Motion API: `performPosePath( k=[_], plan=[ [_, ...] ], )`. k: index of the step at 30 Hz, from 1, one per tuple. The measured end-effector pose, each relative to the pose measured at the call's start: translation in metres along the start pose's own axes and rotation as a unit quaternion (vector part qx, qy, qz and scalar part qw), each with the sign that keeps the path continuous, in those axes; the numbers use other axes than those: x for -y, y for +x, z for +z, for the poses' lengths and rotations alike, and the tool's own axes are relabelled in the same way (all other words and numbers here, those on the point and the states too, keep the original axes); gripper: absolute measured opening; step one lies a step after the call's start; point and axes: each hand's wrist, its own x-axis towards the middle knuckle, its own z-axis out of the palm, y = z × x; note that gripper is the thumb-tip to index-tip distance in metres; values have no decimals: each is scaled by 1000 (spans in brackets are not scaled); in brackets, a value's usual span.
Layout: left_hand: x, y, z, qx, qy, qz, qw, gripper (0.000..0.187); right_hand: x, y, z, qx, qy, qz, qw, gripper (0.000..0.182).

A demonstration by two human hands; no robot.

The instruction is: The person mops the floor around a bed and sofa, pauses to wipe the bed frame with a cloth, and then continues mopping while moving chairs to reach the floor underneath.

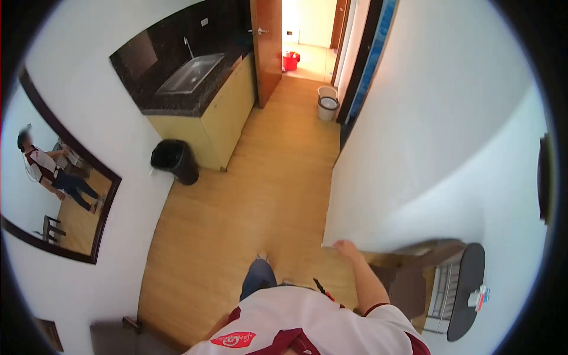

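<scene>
My right hand (345, 248) reaches forward at the lower end of the white wall (390, 195), near the wall's corner. Its fingers are drawn together in what looks like a pinch; anything between them is too small to make out. To the right of that arm are a brown chair (408, 290) and a dark rounded tabletop (466, 296). A small white and red packet (479, 297) lies on the tabletop. Only a bit of my left arm (220, 325) shows beside my shirt, and the left hand itself is out of sight.
A wooden door (267, 47) stands open ahead. At the left are a counter with a steel sink (190, 74), a black bin (175, 161) and a framed mirror (97, 222). Pale bins (328, 107) stand by the doorway, and a red bucket (290, 61) beyond it.
</scene>
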Motion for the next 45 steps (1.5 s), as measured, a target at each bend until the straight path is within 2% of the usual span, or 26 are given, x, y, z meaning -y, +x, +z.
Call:
performPosePath(
  k=[2,5,7,9,10,12,13,14,15,16,18,22,23,26,28,29,30,31,33,34,36,38,40,42,44,45],
  plan=[
    [-54,22,-16,16,0,-26,1000,51,77,108,-94,-48,205,26,977,39],
    [-150,68,-66,26,8,-42,999,48,134,246,-155,-116,328,-19,937,39],
    [-221,99,-116,24,15,-44,999,47,152,298,-173,-84,291,-38,952,38],
    [-298,136,-174,24,49,-47,997,45,101,356,-130,-71,281,48,956,37],
    [-342,157,-207,25,91,-41,995,45,84,361,-125,-43,185,42,981,42],
    [-448,213,-289,10,282,49,958,43,51,353,-115,37,89,84,992,47],
    [-511,235,-334,-66,403,193,892,44,31,349,-111,131,91,115,980,38],
    [-583,251,-379,-92,235,198,947,57,-15,343,-79,128,-99,-46,986,31],
    [-657,258,-407,-163,44,206,964,52,-1,326,-96,183,-109,36,976,38],
    [-744,255,-438,-204,-24,226,952,48,3,328,-105,221,-102,78,967,37],
    [-907,224,-489,-212,-16,293,932,40,2,363,-115,259,-38,155,953,34],
    [-1095,267,-506,-186,-218,424,859,39,10,522,-149,256,44,208,943,31],
    [-1123,272,-506,-173,-252,440,844,39,9,564,-162,249,53,205,945,31],
    [-1151,315,-476,-148,-161,380,899,31,-6,717,-224,190,38,166,967,32],
    [-1137,343,-463,-135,-43,331,933,30,-13,853,-289,101,-8,98,990,34],
    [-1122,357,-456,-102,-69,243,962,35,-27,926,-318,76,-76,-13,994,45],
    [-1106,377,-458,-62,10,162,985,36,11,998,-385,33,77,118,989,37],
    [-1075,405,-446,-68,-68,137,986,37,59,1056,-456,-15,118,122,985,40],
    [-1090,395,-460,-28,-26,34,999,36,115,1162,-550,-156,210,6,965,39],
    [-1104,395,-467,-11,-12,-4,1000,36,113,1224,-566,-144,222,34,964,37],
    [-1154,412,-490,7,9,-33,999,35,168,1286,-626,-169,351,7,921,37],
    [-1226,442,-530,15,30,-22,999,34,158,1365,-624,-129,312,-4,941,39],
    [-1307,481,-570,23,63,12,998,32,162,1394,-626,-80,231,46,969,40],
    [-1406,528,-617,24,133,95,986,31,111,1428,-578,-72,60,-20,995,47],
    [-1521,580,-659,10,165,205,965,30,107,1425,-588,71,51,73,993,49],
    [-1579,603,-677,4,50,206,977,28,101,1423,-584,81,111,140,981,47]
  ],
)
